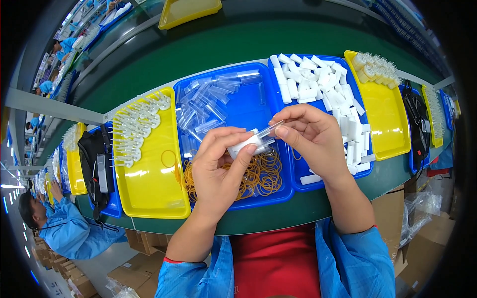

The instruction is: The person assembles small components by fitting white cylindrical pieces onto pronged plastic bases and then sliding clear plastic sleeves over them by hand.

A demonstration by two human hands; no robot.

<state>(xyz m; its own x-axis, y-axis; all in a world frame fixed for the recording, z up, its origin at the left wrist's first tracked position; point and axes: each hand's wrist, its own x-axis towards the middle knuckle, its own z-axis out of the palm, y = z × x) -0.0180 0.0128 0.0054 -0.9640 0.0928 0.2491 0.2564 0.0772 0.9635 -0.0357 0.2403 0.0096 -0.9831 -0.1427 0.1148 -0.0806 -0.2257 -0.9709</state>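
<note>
My left hand (pixel 217 166) is closed round a small white block (pixel 244 145), which looks like foam, above the middle blue tray (pixel 285 187). Between the thumb and fingers of my right hand (pixel 318 141) is a clear plastic tube (pixel 270 129), tilted, its lower end meeting the block. Whether the tube goes into the block or lies along it, I cannot tell. Loose clear tubes (pixel 206 102) fill the far part of that tray. Tan rubber bands (pixel 266 174) are heaped below my hands. More white pieces (pixel 325 79) crowd the right blue tray (pixel 366 175).
The left yellow tray (pixel 149 201) carries rows of clear, spiky pieces (pixel 136 126). Similar yellowish pieces (pixel 376 69) sit in the right yellow tray (pixel 390 141). A black bag (pixel 94 164) lies further left. Co-worker in blue (pixel 74 228) sits at the left; cardboard boxes (pixel 136 273) stand below.
</note>
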